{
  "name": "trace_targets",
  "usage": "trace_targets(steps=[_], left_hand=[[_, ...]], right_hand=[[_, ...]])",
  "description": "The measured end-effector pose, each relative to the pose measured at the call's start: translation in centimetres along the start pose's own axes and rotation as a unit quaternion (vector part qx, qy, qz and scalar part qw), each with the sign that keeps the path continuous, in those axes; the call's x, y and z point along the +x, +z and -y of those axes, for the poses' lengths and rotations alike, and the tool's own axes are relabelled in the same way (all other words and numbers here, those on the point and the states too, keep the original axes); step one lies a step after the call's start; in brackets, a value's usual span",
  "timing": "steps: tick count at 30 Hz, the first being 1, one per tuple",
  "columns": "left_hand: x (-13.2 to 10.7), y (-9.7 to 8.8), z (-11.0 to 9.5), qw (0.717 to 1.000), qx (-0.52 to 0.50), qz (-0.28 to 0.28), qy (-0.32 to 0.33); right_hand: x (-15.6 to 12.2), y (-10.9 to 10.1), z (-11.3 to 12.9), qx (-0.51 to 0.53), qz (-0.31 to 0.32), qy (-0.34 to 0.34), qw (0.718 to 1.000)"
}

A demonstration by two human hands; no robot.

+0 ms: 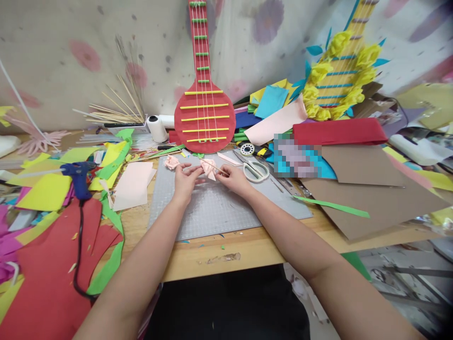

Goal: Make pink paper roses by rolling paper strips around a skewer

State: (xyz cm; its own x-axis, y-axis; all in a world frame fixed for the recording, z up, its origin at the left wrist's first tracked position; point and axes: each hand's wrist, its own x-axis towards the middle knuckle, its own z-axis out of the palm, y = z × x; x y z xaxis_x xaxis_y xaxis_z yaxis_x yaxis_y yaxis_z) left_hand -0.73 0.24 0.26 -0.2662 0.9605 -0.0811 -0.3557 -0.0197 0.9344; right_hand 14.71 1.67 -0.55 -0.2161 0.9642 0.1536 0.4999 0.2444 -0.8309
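Above the grey cutting mat (226,217) I hold a pale pink crepe paper flower (208,167) on a thin wooden stick (221,172). The stick is pinched in my right hand (234,180), whose fingers are closed. My left hand (186,182) has its thumb and fingertips at the flower's left side, holding its paper; part of the grip is hidden. A second pink paper flower (172,162) lies just beyond my left hand. Scissors with pale handles (256,172) lie on the mat to the right of my right hand, near a thin pink paper strip (229,159).
A red paper lute (205,118) leans against the back curtain, with a yellow flowered one (336,80) to the right. Left are a blue glue gun (78,177), pink paper sheets (132,184) and scraps. Brown cardboard (368,200) overhangs the table's front edge at right.
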Motion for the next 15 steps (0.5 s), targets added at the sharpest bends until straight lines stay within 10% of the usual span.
trace_targets(steps=[6, 15], left_hand=[[-0.3, 0.1, 0.1, 0.999, -0.022, -0.038, -0.032], [-2.1, 1.8, 1.1, 0.996, 0.026, 0.077, -0.025]], right_hand=[[0.6, -0.4, -1.0, -0.016, -0.080, 0.014, 0.997], [0.6, -0.4, -1.0, -0.011, -0.070, 0.018, 0.997]])
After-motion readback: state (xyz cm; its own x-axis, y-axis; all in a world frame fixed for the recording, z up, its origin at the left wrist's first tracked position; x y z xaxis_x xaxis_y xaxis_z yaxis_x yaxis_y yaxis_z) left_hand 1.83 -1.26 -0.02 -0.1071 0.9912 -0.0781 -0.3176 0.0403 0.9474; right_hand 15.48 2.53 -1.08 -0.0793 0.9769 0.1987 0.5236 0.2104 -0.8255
